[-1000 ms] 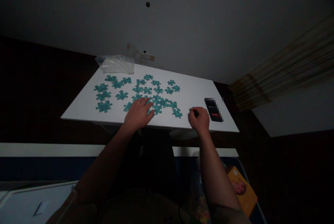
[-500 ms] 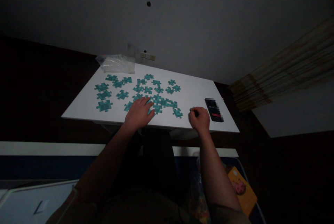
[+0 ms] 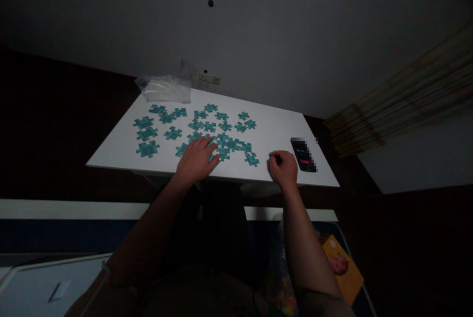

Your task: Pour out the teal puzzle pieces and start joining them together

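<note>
- Teal jigsaw pieces lie on the white desk: a joined cluster near the middle, loose ones mostly left of it and beyond
- Left hand open, palm down over the cluster's left part, hiding some pieces
- Right hand curled low over the desk, small bit at the fingertips; cannot tell if gripped
- No clear change in hands or pieces over the last second; arrangement holds
- Phone close by the right hand, clear plastic bag at far left corner; dim light dulls detail
</note>
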Action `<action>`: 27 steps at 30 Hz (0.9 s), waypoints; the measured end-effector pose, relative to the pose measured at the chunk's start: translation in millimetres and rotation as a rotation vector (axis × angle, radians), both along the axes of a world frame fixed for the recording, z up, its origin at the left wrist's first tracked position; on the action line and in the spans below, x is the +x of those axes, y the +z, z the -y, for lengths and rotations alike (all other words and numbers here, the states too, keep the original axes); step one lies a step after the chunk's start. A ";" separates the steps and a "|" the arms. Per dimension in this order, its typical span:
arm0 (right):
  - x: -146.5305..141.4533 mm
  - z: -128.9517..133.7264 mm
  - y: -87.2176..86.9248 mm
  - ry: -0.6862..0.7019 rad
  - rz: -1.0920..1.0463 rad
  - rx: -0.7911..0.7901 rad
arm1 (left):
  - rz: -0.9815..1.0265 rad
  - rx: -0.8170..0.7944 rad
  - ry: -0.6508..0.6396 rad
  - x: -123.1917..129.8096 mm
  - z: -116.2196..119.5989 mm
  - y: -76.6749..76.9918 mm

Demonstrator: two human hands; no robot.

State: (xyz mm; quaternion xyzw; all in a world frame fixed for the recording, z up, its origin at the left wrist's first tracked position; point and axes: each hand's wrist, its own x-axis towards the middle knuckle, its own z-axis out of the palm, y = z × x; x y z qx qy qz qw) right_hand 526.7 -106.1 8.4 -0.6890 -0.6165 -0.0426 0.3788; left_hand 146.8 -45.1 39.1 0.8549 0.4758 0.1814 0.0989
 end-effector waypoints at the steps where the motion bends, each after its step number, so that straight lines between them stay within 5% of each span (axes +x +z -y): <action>1: -0.1 0.0 0.0 0.000 0.000 0.003 | 0.004 -0.004 0.000 0.0 0.1 0.1; 27: -0.7 0.9 0.4 -0.009 0.000 -0.004 | 0.032 -0.011 0.002 1.1 0.3 0.1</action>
